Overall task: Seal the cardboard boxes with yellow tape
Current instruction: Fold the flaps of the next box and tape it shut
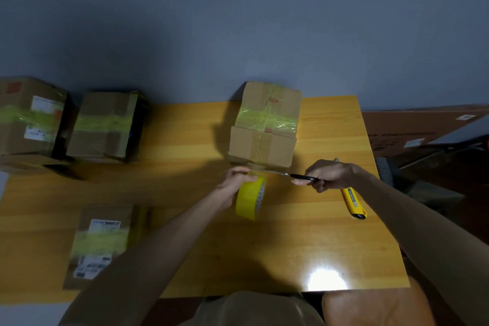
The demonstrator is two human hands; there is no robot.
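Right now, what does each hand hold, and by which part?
The left hand grips the tape roll at its upper rim; the right hand holds the scissors by the black handles.

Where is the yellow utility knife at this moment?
The utility knife lies on the table, right of centre in the head view, beside the right hand.

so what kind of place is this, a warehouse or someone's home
Likely a home or small-office packing corner, not a warehouse: one wooden table against a plain wall, a few taped boxes, and only hand tools, a tape roll, scissors and a box cutter.
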